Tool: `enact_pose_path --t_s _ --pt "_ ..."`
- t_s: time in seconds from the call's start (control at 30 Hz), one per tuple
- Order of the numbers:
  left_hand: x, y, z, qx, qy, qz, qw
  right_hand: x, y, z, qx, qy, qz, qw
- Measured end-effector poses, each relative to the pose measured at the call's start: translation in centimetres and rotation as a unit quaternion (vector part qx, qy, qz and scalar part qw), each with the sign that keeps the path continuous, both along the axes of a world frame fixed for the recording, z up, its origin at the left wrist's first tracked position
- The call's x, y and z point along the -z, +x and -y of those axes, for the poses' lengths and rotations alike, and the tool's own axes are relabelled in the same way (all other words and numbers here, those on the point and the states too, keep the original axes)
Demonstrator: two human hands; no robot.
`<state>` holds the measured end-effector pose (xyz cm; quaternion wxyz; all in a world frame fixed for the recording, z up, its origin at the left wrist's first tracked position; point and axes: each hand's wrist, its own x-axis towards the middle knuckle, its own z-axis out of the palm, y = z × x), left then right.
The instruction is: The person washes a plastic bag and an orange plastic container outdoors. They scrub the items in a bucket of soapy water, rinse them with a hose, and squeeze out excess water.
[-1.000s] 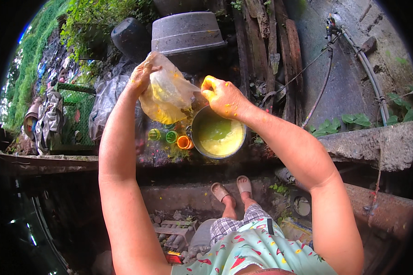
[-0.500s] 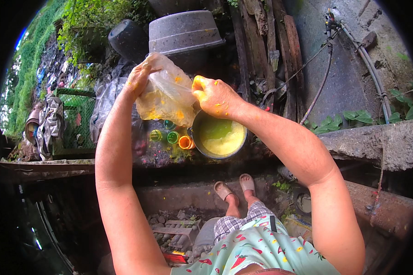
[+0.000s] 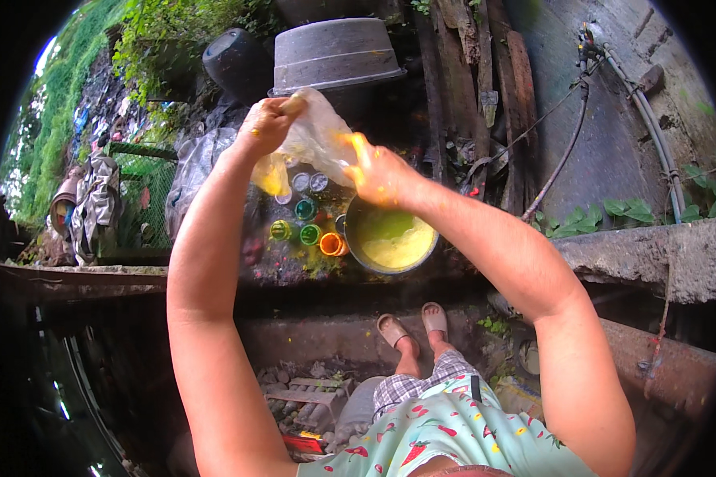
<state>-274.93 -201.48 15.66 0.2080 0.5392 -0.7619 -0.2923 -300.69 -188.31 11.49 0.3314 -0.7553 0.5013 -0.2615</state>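
Observation:
My left hand is closed round the upper left edge of a cloudy plastic bag smeared with yellow-orange. The fingers of my right hand pinch the bag's right side, and they are stained yellow. Raised between both hands, the bag hangs with a yellow-stained corner low on the left. Below my right hand stands a dark-rimmed pot of yellow-green liquid with paler foam. Left of the pot stand several small open containers, among them a green one and an orange one. Clear cups show behind them.
An upturned grey tub and a dark rounded container stand at the back. Old wooden planks lean at the back right, beside a hose. A concrete ledge runs along the right. Green mesh stands left.
The bag has been drawn up and bunched, its spread shape now narrower and twisted. My left hand has turned and shifted right. The clear cups behind the containers have come into sight.

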Motion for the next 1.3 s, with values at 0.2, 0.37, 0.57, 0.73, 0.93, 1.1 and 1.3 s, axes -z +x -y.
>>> enact_pose_path --t_s 0.2,0.37,0.57,0.73,0.93,1.1,1.3 --pt "-2.1 -2.6 -2.4 0.058 -0.158 0.044 0.985 -7.9 3.9 5.4 0.0 0.183 0.02 0.983" --pt "-3.3 -2.2 -4.5 0.002 -0.231 0.055 0.972 -9.3 4.6 6.9 -0.076 0.232 0.034 0.969" --pt "-1.4 1.3 -6.7 0.036 -0.178 0.204 0.962 -10.8 3.6 8.8 -0.148 0.246 -0.128 0.949" --pt "4.8 3.8 -6.2 -0.056 -0.021 0.174 0.983 -14.4 2.2 8.8 -0.171 0.202 -0.256 0.93" --pt "9.7 3.3 -3.8 -0.073 0.086 -0.389 0.914 -16.5 0.6 7.7 -0.156 0.221 -0.279 0.921" --pt "8.7 1.4 -2.9 -0.094 0.054 -0.454 0.885 -18.0 -0.4 6.7 -0.116 0.209 -0.246 0.939" --pt "7.2 1.5 -2.8 -0.104 0.123 -0.399 0.903 -19.8 -2.7 6.3 -0.048 0.152 -0.239 0.958"
